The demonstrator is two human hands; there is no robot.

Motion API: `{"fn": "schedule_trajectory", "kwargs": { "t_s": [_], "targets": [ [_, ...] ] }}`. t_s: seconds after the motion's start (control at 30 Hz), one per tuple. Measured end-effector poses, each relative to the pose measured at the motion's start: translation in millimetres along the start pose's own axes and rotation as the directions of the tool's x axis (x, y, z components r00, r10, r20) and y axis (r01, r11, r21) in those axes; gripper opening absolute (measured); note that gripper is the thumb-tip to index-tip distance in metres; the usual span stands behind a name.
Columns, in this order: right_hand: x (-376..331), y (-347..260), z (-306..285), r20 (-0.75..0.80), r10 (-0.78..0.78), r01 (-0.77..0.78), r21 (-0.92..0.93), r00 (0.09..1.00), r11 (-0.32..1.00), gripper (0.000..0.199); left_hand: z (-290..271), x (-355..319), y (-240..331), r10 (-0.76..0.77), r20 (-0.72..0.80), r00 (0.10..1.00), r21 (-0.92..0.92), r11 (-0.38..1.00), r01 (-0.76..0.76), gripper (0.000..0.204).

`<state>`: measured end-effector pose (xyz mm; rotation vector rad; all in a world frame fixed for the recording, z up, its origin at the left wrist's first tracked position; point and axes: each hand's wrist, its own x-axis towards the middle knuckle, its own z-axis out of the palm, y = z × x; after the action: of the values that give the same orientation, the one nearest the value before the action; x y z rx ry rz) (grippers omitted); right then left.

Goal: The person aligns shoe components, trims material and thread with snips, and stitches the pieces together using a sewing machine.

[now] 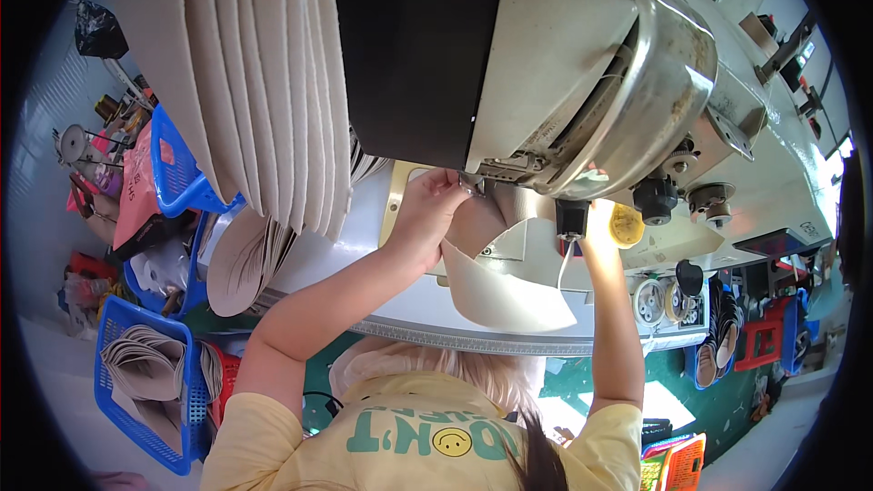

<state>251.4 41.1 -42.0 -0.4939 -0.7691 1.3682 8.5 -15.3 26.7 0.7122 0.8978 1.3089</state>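
A curved beige fabric piece [509,295] lies under the sewing machine's head [564,73], its pale wide end curling down over the bed's near edge. My left hand [427,211] pinches the piece's left edge, close beside the metal presser foot [473,185]. My right forearm reaches up past the machine's right side. Of my right hand [597,211] only a brightly lit part near the wrist shows; the machine head hides its fingers. A chain of similar beige pieces [264,64] hangs at the upper left, with more pieces [244,259] bunched below it.
A blue basket [186,400] at the lower left holds stacked beige pieces. Another blue basket [177,168] stands above it. White thread bobbins [648,302] sit at the bed's right. Blue bins [705,368] and a red stool [762,343] stand on the green floor.
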Motion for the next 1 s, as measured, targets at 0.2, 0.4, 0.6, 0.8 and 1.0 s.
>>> {"fn": "schedule_trajectory", "kwargs": {
  "t_s": [0.2, 0.4, 0.6, 0.8, 1.0],
  "targets": [
    [-97.9, -49.9, 80.7, 0.585, -0.131, 0.590, -0.807, 0.800, -0.004, 0.042, -4.1, 3.3, -5.2, -0.025, -0.010, 1.000, -0.038, 0.999, 0.024, 0.004],
    [-92.6, -17.2, 129.1, 0.635, -0.015, 0.616, -0.753, 0.772, -0.231, 0.063, -8.5, 7.7, 3.4, -0.069, 0.053, 0.996, 0.083, 0.994, 0.065, 0.007],
    [-60.7, -32.3, 103.9, 0.669, 0.066, 0.669, -0.722, 0.740, -0.177, 0.053, -13.3, 4.6, 2.2, -0.028, 0.160, 0.987, 0.201, 0.980, -0.005, 0.007],
    [-46.9, -43.7, 100.0, 0.714, 0.144, 0.729, -0.666, 0.685, -0.159, 0.056, -12.8, 4.8, 1.7, -0.044, 0.166, 0.985, 0.228, 0.974, 0.005, 0.003],
    [-42.7, -44.6, 93.9, 0.709, 0.201, 0.737, -0.660, 0.676, -0.146, 0.064, -13.2, 5.0, 1.8, -0.051, 0.150, 0.987, 0.255, 0.967, 0.011, 0.006]
  ]
}}
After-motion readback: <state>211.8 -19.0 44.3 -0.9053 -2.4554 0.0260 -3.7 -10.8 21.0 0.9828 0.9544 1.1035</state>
